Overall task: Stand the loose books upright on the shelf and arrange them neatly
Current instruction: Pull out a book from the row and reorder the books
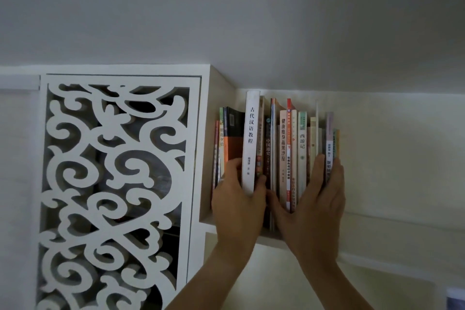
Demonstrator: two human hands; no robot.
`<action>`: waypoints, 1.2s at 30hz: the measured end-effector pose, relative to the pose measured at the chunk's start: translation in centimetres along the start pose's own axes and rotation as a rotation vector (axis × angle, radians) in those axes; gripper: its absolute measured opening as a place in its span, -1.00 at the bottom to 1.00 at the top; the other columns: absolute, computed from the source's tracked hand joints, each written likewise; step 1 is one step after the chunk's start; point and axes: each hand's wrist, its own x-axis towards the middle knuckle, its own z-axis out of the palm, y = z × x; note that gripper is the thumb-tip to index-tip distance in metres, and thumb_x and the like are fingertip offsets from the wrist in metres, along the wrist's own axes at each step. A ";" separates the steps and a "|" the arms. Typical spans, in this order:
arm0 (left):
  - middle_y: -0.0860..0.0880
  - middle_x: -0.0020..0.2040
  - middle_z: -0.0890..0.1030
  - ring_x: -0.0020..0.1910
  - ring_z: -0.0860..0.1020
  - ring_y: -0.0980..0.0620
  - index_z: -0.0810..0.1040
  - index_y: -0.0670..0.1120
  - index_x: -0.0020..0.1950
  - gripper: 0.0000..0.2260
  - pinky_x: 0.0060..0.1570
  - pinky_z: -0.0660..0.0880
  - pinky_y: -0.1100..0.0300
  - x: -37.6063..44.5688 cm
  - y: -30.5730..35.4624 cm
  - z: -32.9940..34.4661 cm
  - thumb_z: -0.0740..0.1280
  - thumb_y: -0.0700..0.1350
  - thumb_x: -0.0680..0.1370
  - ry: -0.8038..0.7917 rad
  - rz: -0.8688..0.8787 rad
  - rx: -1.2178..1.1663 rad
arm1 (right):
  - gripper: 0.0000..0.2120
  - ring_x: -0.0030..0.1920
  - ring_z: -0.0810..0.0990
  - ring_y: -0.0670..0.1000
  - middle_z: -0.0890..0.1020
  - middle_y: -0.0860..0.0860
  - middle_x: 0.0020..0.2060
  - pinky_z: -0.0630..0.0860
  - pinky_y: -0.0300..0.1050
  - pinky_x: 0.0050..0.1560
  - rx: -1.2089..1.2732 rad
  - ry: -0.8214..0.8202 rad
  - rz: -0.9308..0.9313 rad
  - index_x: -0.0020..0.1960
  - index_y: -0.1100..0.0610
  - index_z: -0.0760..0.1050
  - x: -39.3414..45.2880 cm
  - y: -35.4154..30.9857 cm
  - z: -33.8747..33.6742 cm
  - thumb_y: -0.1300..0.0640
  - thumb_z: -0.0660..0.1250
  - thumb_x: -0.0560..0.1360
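At frame centre, the left hand (239, 199) is pinching a white-spined book (251, 143); the right hand (314, 206) is pressing its straight fingers against the upright books (302, 148) on the shelf (271, 240).

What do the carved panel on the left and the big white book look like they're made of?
The carved panel: probably white-painted wood or fibreboard; its scroll cutouts show thick, flat, matte edges. The white book, gripped by the left hand: paper with a matte softcover spine, printed in black characters.
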 end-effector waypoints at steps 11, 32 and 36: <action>0.05 0.33 0.63 0.24 0.65 0.03 0.45 0.03 0.48 -0.57 0.19 0.64 0.06 -0.2 2.3 -1.8 0.36 0.06 0.62 0.031 -0.005 0.154 | -0.03 0.61 0.07 0.32 0.03 0.31 0.61 0.24 0.41 0.48 0.035 0.012 0.004 0.67 0.21 -0.03 0.0 -0.2 -0.1 -0.37 0.24 0.55; 0.03 0.35 0.60 0.26 0.62 0.00 0.35 0.01 0.52 -0.39 0.20 0.64 0.03 1.1 1.3 -0.2 0.53 -0.02 0.53 -0.037 -0.154 0.089 | -0.14 0.58 0.17 0.30 0.07 0.26 0.61 0.26 0.34 0.47 0.010 0.020 -0.047 0.66 0.18 0.08 -0.1 0.0 -0.1 -0.34 0.18 0.58; 0.01 0.33 0.62 0.23 0.65 -0.02 0.40 -0.02 0.51 -0.49 0.14 0.66 0.02 0.1 2.4 -1.0 0.45 -0.02 0.58 0.045 -0.107 0.148 | -0.13 0.61 0.10 0.28 0.06 0.26 0.61 0.23 0.35 0.50 0.000 -0.007 -0.048 0.66 0.16 0.05 -0.1 0.2 0.1 -0.35 0.18 0.57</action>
